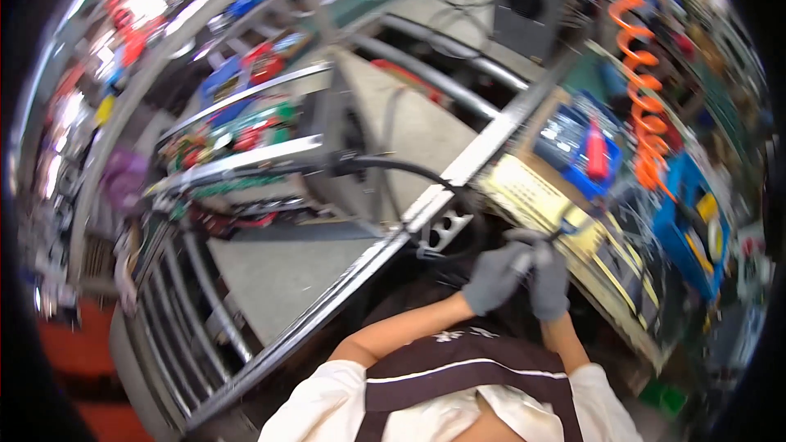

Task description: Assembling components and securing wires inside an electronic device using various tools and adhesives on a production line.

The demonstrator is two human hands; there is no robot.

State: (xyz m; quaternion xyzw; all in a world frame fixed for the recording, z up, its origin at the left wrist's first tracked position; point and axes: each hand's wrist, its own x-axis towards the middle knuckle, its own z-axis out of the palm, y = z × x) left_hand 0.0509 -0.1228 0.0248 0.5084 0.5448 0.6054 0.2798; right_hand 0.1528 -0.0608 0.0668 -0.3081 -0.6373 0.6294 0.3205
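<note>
From where I stand, the person's left hand point(493, 280) and right hand point(550, 282), both in grey gloves, meet close in front of the dark apron point(467, 375), at the near edge of the counter point(616, 315). The fingers of each grip are drawn in against the other hand, but motion blur covers them, and I cannot tell whether either one clasps anything. A small dark piece point(565, 229) shows just beyond the fingertips, at about 1 o'clock from the hands; whether it is held or lies on the counter is unclear.

Taking the hands as centre, a pale yellow printed sheet point(528, 188) lies at 12 o'clock. At 1 o'clock sits a blue bin point(583, 182) with a red-handled tool point(597, 151), and beyond it hangs an orange coiled hose point(647, 102). A second blue bin point(673, 221) stands toward 3 o'clock. At 10 o'clock, across a metal rail point(467, 162), is an open electronics unit point(321, 110), with a black cable point(401, 164) running from it toward the hands.
</note>
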